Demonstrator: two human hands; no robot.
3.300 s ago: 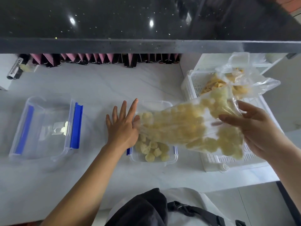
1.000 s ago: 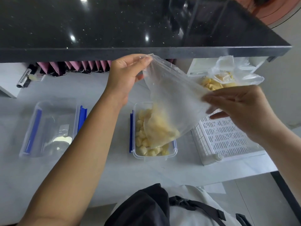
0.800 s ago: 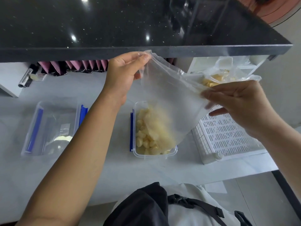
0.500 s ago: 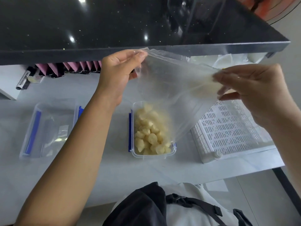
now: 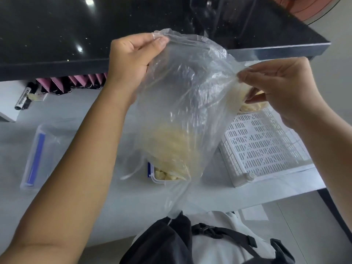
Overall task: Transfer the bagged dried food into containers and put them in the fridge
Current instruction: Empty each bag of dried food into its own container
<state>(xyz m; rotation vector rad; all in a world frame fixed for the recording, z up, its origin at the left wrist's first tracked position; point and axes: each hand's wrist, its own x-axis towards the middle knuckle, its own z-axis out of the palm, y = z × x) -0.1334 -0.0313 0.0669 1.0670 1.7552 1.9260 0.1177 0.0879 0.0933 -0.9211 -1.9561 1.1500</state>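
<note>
Bag (image 5: 182, 103) over white counter (image 5: 114, 202), black stone shelf (image 5: 57, 31) above

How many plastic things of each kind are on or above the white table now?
Clear plastic bag held by left hand and right hand: 1
Clear containers with blue clips: 2
White slotted basket: 1
Total: 4

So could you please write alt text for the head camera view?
Both hands, left and right, hold a clear plastic bag upended above a small clear container of pale food pieces on a white counter; a white slatted basket sits to its right.
</note>
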